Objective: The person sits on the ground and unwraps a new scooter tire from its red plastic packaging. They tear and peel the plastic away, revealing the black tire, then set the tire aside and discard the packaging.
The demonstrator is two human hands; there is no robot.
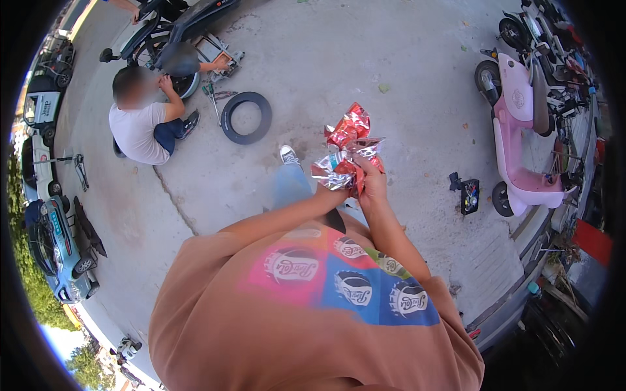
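Crumpled red and silver foil packaging (354,122) is bunched up in front of my body. My right hand (373,181) grips its right side, with the thumb pressed on the foil. My left hand (335,194) holds the lower left part from beneath, its fingers mostly hidden behind the foil. Whether it is one wrapper or more I cannot tell. Below the hands, a sneaker (289,155) and a light blue trouser leg (292,185) show over the concrete floor (313,73).
A loose black tyre (223,119) lies ahead left, beside screwdrivers (213,103). A person in a white T-shirt (139,132) squats by a tilted scooter (200,22), with another person's arm near a tool case (215,49). Rightward are a black tool tray (470,197) and pink scooter (513,141).
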